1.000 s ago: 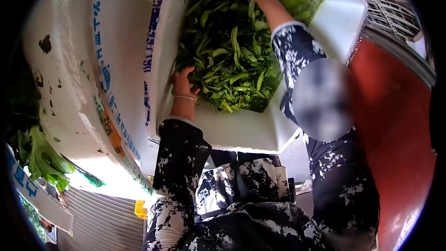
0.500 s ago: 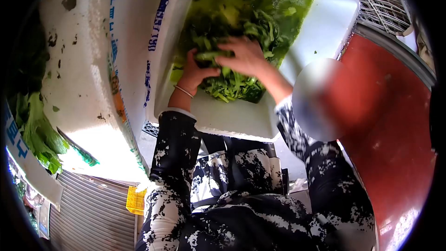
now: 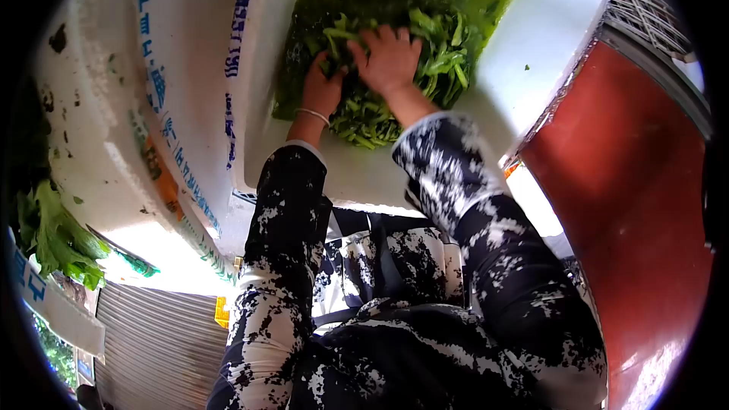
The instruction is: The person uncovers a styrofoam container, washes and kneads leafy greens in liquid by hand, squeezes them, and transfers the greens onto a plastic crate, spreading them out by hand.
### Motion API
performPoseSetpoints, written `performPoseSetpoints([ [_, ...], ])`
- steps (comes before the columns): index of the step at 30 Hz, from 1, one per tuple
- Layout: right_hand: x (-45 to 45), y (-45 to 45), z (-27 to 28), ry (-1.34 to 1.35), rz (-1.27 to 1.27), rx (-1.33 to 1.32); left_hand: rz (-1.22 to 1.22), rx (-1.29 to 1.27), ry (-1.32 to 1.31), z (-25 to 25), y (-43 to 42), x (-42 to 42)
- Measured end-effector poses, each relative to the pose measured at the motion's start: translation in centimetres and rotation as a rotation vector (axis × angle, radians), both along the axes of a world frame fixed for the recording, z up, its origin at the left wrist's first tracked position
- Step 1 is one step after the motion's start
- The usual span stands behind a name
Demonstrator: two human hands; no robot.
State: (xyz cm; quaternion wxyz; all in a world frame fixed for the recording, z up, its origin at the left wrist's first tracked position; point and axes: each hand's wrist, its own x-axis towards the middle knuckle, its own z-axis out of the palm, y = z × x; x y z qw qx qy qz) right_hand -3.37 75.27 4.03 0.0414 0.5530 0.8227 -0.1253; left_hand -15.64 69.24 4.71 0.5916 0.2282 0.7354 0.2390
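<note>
Leafy greens (image 3: pixel 448 53), tangled without one clear long axis, lie in the white box (image 3: pixel 543 53) beneath and rightward of the spread-fingered right hand (image 3: pixel 389 63), the nearer to their bulk; the left hand's (image 3: pixel 323 93) closure cannot be told.

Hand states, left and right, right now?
Left hand: in the leafy greens, thumb and fingers apart; grip unclear.
Right hand: open, fingers spread on the greens; nothing visibly grasped.

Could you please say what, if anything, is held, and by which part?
The left hand and right hand touch the greens; whether either holds any cannot be told.
</note>
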Motion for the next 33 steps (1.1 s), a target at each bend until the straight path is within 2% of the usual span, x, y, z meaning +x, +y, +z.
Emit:
performPoseSetpoints([
  [1,0.1,2.0,-0.9,0.012,-0.008,-0.105,0.013,-0.013,0.052,-0.2,0.1,0.1],
  [2,-0.3,3.9,-2.4,-0.073,-0.025,-0.096,0.04,0.006,0.086,-1.2,-0.2,0.3],
  [4,-2.2,9.5,-0.7,-0.027,-0.26,-0.569,0.135,-0.061,0.105,-3.6,-1.3,0.0],
  [6,-2.2,11.1,2.3,0.076,-0.242,-0.544,0.258,-0.107,0.217,-3.8,-2.2,-0.8],
  [7,-1.7,11.3,3.7,0.066,-0.254,-0.547,0.248,-0.112,0.206,-3.3,-2.7,-1.1],
  [8,-1.4,12.2,5.2,0.173,-0.331,-0.686,0.395,-0.198,0.088,-2.7,-2.3,-1.6],
  [9,0.4,10.2,3.9,0.457,-0.281,-0.315,0.545,-0.283,-0.032,-2.1,-1.7,-1.8],
  [10,2.2,8.3,2.5,0.639,-0.165,0.086,0.498,-0.408,-0.029,-0.2,-0.9,-1.8],
  [11,3.9,6.4,2.9,0.621,-0.331,0.085,0.501,-0.405,-0.036,0.2,-1.1,-1.8],
  [13,5.3,0.8,5.1,0.73,-0.857,-0.076,0.323,-0.411,-0.047,0.0,-0.9,-2.5],
  [14,6.9,-2.4,3.9,0.725,-1.055,-0.164,0.307,-0.463,-0.004,0.1,-0.8,-2.5],
  [15,6.1,-5.0,4.4,0.707,-1.505,-0.258,0.307,-0.454,-0.005,-0.3,-1.2,-2.5],
  [16,6.5,-7.0,3.8,0.7,-1.855,-0.456,0.314,-0.435,-0.041,-1.1,-1.6,-2.8],
  [17,7.2,-8.4,3.2,0.775,-2.039,-0.72,0.32,-0.416,-0.077,-1.7,-1.8,-3.0],
  [18,7.5,-9.9,1.5,0.866,-2.131,-0.865,0.317,-0.405,-0.077,-2.2,-1.7,-3.1],
  [19,7.3,-9.9,1.1,0.869,-2.132,-0.86,0.303,-0.424,-0.088,-2.4,-1.8,-3.1],
  [21,7.1,-9.7,0.3,1.204,-2.222,-1.121,0.287,-0.44,-0.1,-2.7,-2.1,-2.7],
  [22,7.0,-9.5,-0.4,1.187,-2.079,-1.189,0.341,-0.464,-0.095,-2.9,-2.3,-2.1],
  [23,7.0,-9.7,-0.9,1.187,-2.08,-1.184,0.396,-0.49,-0.092,-2.7,-2.2,-1.7],
  [24,6.8,-9.7,-1.4,1.306,-1.99,-1.194,0.398,-0.487,-0.095,-3.9,-2.9,-1.8],
  [25,6.3,-9.0,-1.2,1.424,-1.89,-1.201,0.458,-0.487,-0.334,-6.8,-4.4,-2.0],
  [26,6.2,-8.6,-0.2,1.456,-1.867,-1.197,0.51,-0.49,-0.572,-6.7,-4.5,-2.0],
  [27,6.0,-7.9,0.9,1.461,-1.854,-1.195,0.511,-0.479,-0.575,-6.4,-4.8,-1.8],
  [29,5.6,-6.4,2.8,1.556,-1.623,-1.148,0.724,-0.587,-0.918,-0.5,-3.2,0.0],
  [30,4.9,-5.6,4.6,1.545,-1.711,-1.057,0.725,-0.588,-0.917,0.2,-3.5,0.8],
  [31,5.1,-4.9,5.1,1.606,-1.701,-1.029,0.79,-0.54,-1.082,0.4,-3.8,1.6],
  [32,5.5,-4.7,3.8,1.613,-1.605,-0.889,0.85,-0.482,-1.25,0.5,-3.7,2.1],
  [33,5.5,-4.5,3.2,1.615,-1.509,-0.752,0.848,-0.475,-1.247,0.4,-3.2,2.3],
])
